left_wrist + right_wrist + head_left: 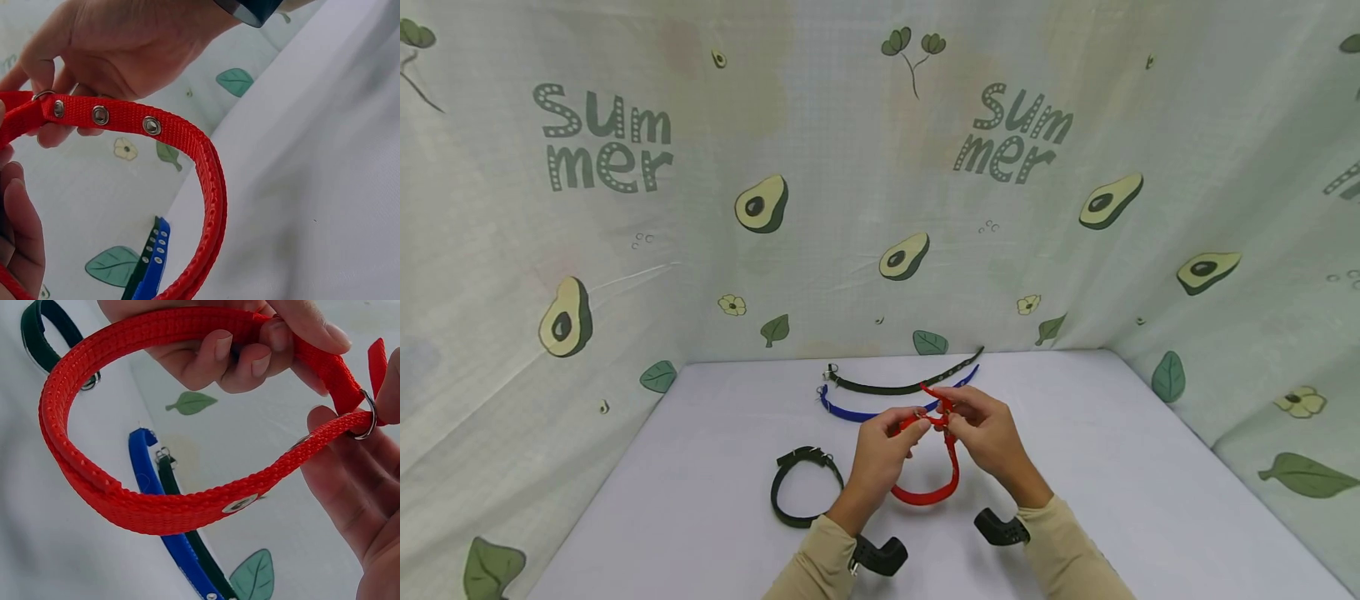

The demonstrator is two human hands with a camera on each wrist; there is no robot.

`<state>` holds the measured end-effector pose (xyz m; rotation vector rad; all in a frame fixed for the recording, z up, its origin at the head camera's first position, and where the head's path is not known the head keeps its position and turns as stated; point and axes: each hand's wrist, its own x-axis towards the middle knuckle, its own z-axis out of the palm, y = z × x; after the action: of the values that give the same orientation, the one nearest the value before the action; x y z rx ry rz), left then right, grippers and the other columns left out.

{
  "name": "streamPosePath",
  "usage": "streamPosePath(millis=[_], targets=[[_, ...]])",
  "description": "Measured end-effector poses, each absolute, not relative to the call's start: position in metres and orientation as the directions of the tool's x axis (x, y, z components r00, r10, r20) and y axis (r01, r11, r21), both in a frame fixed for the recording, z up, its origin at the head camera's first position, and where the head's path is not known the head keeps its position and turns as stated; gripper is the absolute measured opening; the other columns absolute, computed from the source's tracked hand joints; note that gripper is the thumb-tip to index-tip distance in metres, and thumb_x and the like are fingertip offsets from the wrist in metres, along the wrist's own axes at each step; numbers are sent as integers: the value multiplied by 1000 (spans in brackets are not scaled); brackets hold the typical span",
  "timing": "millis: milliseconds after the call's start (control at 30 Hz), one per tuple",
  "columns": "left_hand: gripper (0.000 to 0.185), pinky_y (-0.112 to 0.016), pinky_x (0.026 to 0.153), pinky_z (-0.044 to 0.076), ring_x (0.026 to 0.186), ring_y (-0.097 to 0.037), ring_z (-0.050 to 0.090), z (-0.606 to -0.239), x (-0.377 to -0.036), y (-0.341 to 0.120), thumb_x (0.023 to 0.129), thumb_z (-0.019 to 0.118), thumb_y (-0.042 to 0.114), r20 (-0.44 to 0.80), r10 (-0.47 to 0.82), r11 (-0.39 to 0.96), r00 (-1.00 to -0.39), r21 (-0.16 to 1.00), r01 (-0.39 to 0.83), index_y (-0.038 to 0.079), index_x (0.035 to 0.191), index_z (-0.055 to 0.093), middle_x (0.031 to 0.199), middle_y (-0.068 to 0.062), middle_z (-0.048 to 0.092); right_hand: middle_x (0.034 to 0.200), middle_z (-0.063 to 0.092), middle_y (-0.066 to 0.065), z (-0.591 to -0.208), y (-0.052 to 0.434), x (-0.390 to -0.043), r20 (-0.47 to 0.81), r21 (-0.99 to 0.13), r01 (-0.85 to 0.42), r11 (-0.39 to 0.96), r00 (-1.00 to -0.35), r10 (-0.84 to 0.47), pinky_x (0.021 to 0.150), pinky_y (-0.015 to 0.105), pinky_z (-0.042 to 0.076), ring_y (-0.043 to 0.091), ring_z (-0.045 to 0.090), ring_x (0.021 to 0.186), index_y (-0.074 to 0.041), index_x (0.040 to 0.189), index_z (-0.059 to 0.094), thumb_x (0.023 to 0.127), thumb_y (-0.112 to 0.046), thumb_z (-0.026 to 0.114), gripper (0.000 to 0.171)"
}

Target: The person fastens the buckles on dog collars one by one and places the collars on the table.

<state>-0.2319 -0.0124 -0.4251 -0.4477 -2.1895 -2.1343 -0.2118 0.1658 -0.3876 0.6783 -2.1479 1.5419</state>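
Note:
Both hands hold a red pet collar (pixel 929 498) bent into a loop above the table. Its strap (pixel 152 125) has metal-rimmed eyelets, and one end passes through a metal ring (pixel 370 415). My left hand (pixel 882 447) pinches the band just beside the ring, with its fingers (pixel 259 365) bent behind the strap. On the other side my right hand (pixel 991 432) pinches the strap end by the ring. The short red tip sticks up past the right fingers. Part of the ring end is covered by fingers.
A dark green collar (pixel 781 492) lies looped on the white table (pixel 700 467), left of the left forearm. Behind the hands a blue collar (pixel 850 414) and another dark green collar (pixel 880 389) are stretched out. A printed cloth (pixel 827 125) hangs around the table.

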Motion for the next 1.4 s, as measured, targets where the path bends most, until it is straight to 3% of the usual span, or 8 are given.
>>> streamPosePath(millis=[400,567,767,1033,1400], targets=[[31,-28,70,53,88,-20,63,-423,-230,-13,93,74,28,246,153,-20,-957,969,246,10,119,73,105,-3,71,95,68,18,-387,164,-210,534,-808,-548,215,-836,-123,64,37,60,34,68,70,4,116,67,90,16,54,31],[33,-29,72,54,88,-20,62,-419,-230,-14,93,74,29,243,142,-4,-960,970,244,10,119,72,105,-3,71,96,66,21,-390,165,-213,530,-814,-545,201,-839,-125,66,35,60,28,68,72,3,117,67,95,10,58,24],[33,-29,72,54,87,-19,63,-415,-229,-15,92,75,31,262,140,-33,-955,965,260,11,118,73,107,-1,71,94,66,11,-382,160,-206,564,-778,-572,262,-818,-111,67,31,58,18,65,74,2,114,66,94,5,64,21],[32,-30,74,54,89,-19,62,-410,-225,-16,93,74,29,268,163,-30,-950,963,266,12,120,72,110,-1,71,88,64,9,-376,161,-202,631,-706,-632,318,-766,-121,67,28,57,16,64,73,3,125,65,91,13,60,36],[28,-24,70,52,84,-18,60,-412,-225,-17,93,73,20,312,146,-33,-939,950,311,10,119,72,108,-3,71,93,67,2,-383,160,-209,728,-576,-709,407,-671,-139,63,32,56,14,59,80,-1,108,75,87,16,58,33]])
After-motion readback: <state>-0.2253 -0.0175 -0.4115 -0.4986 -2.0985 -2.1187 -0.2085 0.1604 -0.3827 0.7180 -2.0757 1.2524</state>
